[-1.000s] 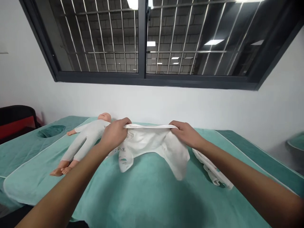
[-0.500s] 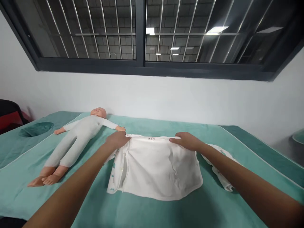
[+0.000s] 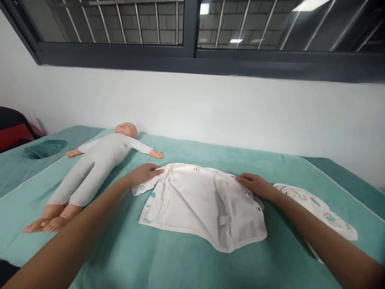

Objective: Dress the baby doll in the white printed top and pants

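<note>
A white baby shirt with small teal prints lies spread on the green bed cover, its inside facing up and its front flaps partly parted. My left hand is closed at the shirt's left shoulder, just above a short printed sleeve. At the opposite shoulder, my right hand has its fingers closed on the edge of the cloth. A small label shows at the neckline, and a white tag lies inside near the right flap. The right sleeve is mostly hidden under the flap and my hand.
A baby doll in a pale bodysuit lies on its back at the left. Another folded white printed garment rests beyond my right forearm. The green bed cover reaches the white wall under a barred window. A red and black object stands far left.
The shirt has gone from being held up by its top edge to lying on the cover. My hands have moved slightly apart, and the view has tilted down.
</note>
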Tool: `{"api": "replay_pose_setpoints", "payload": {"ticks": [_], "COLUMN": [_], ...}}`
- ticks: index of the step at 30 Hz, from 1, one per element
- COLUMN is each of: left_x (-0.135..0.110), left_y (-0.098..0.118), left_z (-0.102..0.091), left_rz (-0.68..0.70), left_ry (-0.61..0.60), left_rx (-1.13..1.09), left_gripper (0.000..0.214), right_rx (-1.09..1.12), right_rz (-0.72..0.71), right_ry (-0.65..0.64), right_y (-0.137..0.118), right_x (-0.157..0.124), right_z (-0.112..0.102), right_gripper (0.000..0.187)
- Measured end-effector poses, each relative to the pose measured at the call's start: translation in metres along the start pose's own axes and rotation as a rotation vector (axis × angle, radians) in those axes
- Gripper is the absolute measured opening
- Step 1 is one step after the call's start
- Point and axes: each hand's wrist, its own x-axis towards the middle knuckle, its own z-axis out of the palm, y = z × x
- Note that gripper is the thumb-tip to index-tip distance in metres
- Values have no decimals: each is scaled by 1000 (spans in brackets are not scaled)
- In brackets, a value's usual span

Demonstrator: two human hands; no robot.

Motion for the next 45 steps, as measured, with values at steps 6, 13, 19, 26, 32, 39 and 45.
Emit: {"api": "replay_pose_setpoints", "payload": {"ticks": [6, 13, 19, 26, 32, 39, 45], "left_x": [-20, -2, -5, 16, 45, 51, -33], "left_y": [-21, -4, 19, 69, 68, 54, 53], "left_z": [-21, -8, 29, 54, 59, 52, 57], "left_rz": [-64, -238, 22, 182, 0, -60, 261], "left_ry": [221, 436, 620, 396, 292, 406, 448], "left_rx": [-29, 198, 477, 458, 331, 193, 235], "left_gripper": [41, 41, 31, 30, 19, 29, 27], "right_rx": [189, -322, -489, -480, -650, -658, -526], "right_rz": [-35, -1, -161, -170, -90, -33, -421], "right_ry": [93, 442, 453, 207, 153, 290, 416], "right_y": [16, -8, -13, -71, -87, -88, -76], "right_x": [-23, 2, 11, 28, 51, 67, -10], "right_z": [-26, -17, 17, 45, 55, 50, 72], "right_gripper": [43, 33, 27, 34, 20, 26, 31]}}
